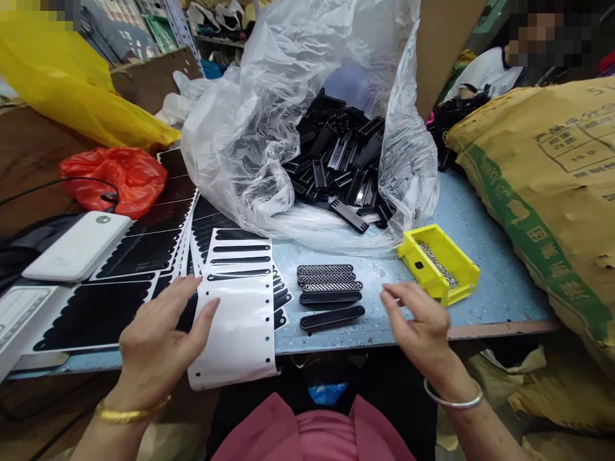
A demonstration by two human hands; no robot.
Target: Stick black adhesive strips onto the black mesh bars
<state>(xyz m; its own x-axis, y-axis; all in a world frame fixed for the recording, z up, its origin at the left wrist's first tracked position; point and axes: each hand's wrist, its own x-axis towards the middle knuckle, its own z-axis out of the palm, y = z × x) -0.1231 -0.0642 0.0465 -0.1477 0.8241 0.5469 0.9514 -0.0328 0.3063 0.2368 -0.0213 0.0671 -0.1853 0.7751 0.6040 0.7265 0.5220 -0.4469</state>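
My left grip [154,339] open wide, thumb tip [210,310] at white perforated backing sheet [235,339]; right grip [418,326] loosely open, empty, beside black perforated plastic strips [330,294] on blue tabletop [500,294]. Flat sheet wants steady pinning.

Blue table [500,282], black slotted strips [329,294], yellow tray [423,275]

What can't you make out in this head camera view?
Head view:
Printing on the woven sack: too small, cut off by the right edge.
Lower black parts in the clear plastic bag: hidden by those on top.
Small metal pieces in the yellow tray: too small to identify.
Black-printed sheet: partly hidden by the left hand.
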